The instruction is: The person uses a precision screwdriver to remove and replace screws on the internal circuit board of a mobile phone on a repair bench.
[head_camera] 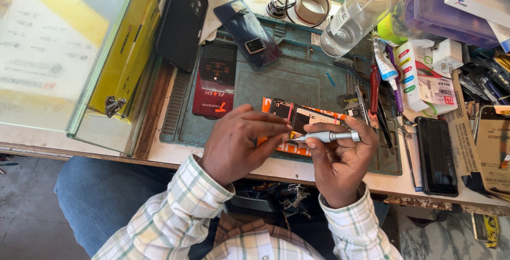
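Observation:
An opened orange phone (305,116) with its back off lies on the teal work mat (297,79), its inner boards showing. My right hand (340,162) grips a silver precision screwdriver (329,137), held level with its tip pointing left. My left hand (239,143) rests over the phone's left part, thumb and fingers pinched at the screwdriver's tip. Whether a screw sits between those fingertips is too small to tell.
A red phone back (215,79) and a dark blue back cover (249,31) lie on the mat's left. A black phone (436,156) lies right, beside tweezers, glue tubes (406,69) and a clear liquid bottle (356,15). A glass case (64,53) stands left; tape rolls (311,7) sit behind.

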